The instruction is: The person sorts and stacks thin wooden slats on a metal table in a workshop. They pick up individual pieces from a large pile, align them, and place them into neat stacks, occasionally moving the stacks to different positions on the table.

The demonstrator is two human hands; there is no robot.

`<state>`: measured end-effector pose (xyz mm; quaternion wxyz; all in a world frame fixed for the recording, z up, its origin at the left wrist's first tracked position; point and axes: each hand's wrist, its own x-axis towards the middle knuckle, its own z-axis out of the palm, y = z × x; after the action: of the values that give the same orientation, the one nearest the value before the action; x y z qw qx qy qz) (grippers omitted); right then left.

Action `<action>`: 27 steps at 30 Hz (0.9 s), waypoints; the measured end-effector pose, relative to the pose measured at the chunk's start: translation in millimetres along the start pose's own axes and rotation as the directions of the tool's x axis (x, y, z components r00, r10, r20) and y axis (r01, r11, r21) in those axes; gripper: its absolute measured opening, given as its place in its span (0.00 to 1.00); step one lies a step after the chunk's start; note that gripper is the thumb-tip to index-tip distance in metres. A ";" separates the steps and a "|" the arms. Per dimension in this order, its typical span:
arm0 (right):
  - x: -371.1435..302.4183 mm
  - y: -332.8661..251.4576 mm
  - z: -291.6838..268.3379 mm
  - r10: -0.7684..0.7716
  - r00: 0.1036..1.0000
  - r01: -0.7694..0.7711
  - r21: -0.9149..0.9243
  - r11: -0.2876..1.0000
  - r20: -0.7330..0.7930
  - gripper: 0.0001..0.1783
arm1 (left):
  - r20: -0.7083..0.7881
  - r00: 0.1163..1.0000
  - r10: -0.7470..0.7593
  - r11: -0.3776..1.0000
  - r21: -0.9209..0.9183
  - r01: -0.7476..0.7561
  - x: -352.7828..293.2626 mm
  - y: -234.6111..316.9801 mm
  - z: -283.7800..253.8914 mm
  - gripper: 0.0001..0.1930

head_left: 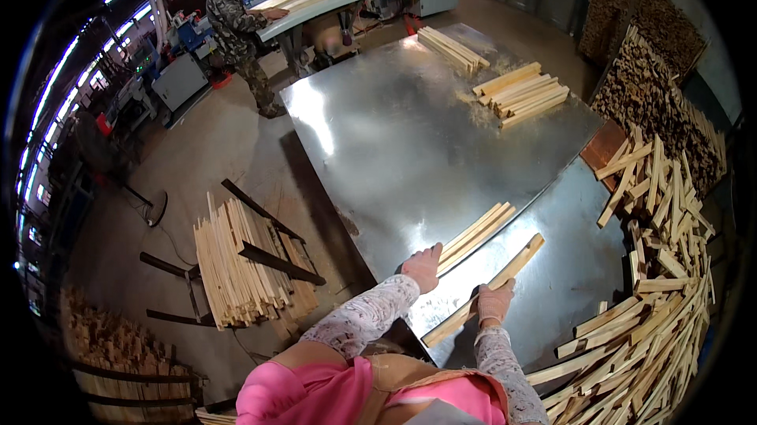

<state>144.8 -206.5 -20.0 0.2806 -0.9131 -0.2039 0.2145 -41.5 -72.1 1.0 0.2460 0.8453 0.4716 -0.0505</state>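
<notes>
My right hand [494,303] is closed around the middle of a single wooden strip [520,261], which slants over the near part of the metal-topped table [394,153]. At the near end of a small group of wooden strips [479,233], my left hand [423,267] is closed against their ends; its fingertips are partly hidden. These strips lie side by side, a little farther off than the one in my right hand. Patterned light sleeves cover both forearms.
Two stacks of strips [522,94] [452,50] lie at the table's far right. Loose strips [631,354] heap along the right side. A black-barred rack [272,259] holds strips at left. Beyond, a person in camouflage [236,23] stands at a light-topped machine table [323,4].
</notes>
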 end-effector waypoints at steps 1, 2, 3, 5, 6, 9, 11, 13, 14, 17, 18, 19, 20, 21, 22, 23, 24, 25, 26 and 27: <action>7.9 0.4 4.7 -0.044 0.998 0.038 0.129 0.991 0.040 0.42 | 0.012 1.000 -0.007 0.999 -0.038 0.008 -3.8 -2.1 -4.6 0.37; 9.1 -0.4 16.9 -0.093 0.994 0.084 0.149 0.985 0.058 0.37 | 0.024 1.000 -0.014 0.997 -0.075 0.016 -7.0 -5.7 -5.7 0.36; 12.2 -2.6 35.8 -0.151 0.986 0.137 0.172 0.976 0.070 0.33 | 0.016 1.000 0.002 0.995 -0.103 0.000 -9.2 -9.9 -2.9 0.38; 20.9 -14.2 60.3 -0.405 0.871 0.418 0.013 0.908 0.277 0.24 | -0.030 0.998 0.050 0.982 -0.182 -0.055 -9.6 -18.4 14.8 0.43; 22.0 -20.1 68.8 -0.524 0.698 0.644 -0.108 0.757 0.487 0.21 | -0.089 0.993 0.074 0.974 -0.210 -0.091 -14.4 -20.5 21.4 0.44; 4.6 -54.3 75.8 -0.298 0.840 0.360 -0.057 0.931 0.453 0.30 | 0.013 1.000 -0.029 0.999 -0.021 0.029 -22.9 -5.2 4.8 0.44; 28.8 -84.3 61.3 -0.363 0.760 0.509 -0.146 0.848 0.539 0.31 | -0.077 0.994 -0.073 0.997 -0.015 0.072 -7.8 -28.9 12.7 0.43; 66.1 -161.1 27.0 -0.481 0.651 0.687 -0.186 0.703 0.587 0.30 | -0.117 0.989 -0.089 0.996 -0.002 0.089 7.3 -56.9 8.9 0.40; 94.9 -194.2 10.4 -0.811 0.202 0.977 -0.052 0.208 0.550 0.27 | -0.197 0.977 -0.084 0.996 0.026 0.091 17.4 -68.9 4.7 0.38; 21.6 -355.0 -94.3 -0.702 0.246 0.433 0.573 0.697 0.668 0.33 | -0.121 0.978 -0.172 0.964 0.183 0.192 26.5 -106.9 -26.1 0.42; -2.8 -372.2 -109.8 -0.744 0.196 0.233 0.707 0.668 0.638 0.35 | -0.173 0.980 -0.101 0.965 0.223 0.139 25.6 -132.2 -17.2 0.45; -12.7 -366.4 -115.3 -0.746 0.157 0.225 0.712 0.665 0.647 0.35 | -0.134 0.984 -0.118 0.967 0.209 0.144 22.4 -135.5 -15.4 0.47; -19.7 -360.9 -122.0 -0.753 0.124 0.231 0.719 0.655 0.646 0.36 | -0.116 0.985 -0.125 0.973 0.177 0.145 25.4 -129.8 -24.0 0.49; -26.5 -354.3 -120.8 -0.759 0.076 0.232 0.729 0.644 0.646 0.37 | -0.098 0.985 -0.142 0.977 0.147 0.156 25.5 -126.5 -32.7 0.50; -23.4 -326.0 -108.4 -0.705 0.074 0.197 0.682 0.704 0.705 0.38 | -0.086 0.986 -0.140 0.984 0.097 0.148 25.8 -109.9 -43.0 0.51; -17.0 -291.6 -86.7 -0.632 0.098 0.230 0.601 0.766 0.768 0.39 | -0.070 0.987 -0.145 0.988 0.048 0.148 27.3 -98.4 -48.3 0.52; -27.6 -263.7 -64.6 -0.529 0.218 0.353 0.439 0.826 0.821 0.40 | -0.072 0.981 -0.177 0.984 0.008 0.178 30.8 -103.1 -45.4 0.51; -17.3 -215.5 -37.0 -0.550 0.358 0.583 0.280 0.763 0.754 0.40 | -0.073 0.981 -0.178 0.984 -0.032 0.176 44.2 -101.5 -40.4 0.51; -3.3 -164.5 -18.6 -0.594 0.414 0.738 0.128 0.662 0.690 0.39 | -0.078 0.982 -0.169 0.984 -0.069 0.164 58.1 -95.8 -41.6 0.51; -6.0 -160.9 -25.5 -0.442 0.460 0.518 0.171 0.838 0.771 0.38 | -0.100 0.987 -0.126 0.940 -0.331 0.086 55.8 -108.7 -46.8 0.41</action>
<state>112.2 -98.1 97.4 0.1708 -0.6401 -0.5628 0.4943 -107.0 39.9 -15.8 0.3501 0.7679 0.5324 0.0657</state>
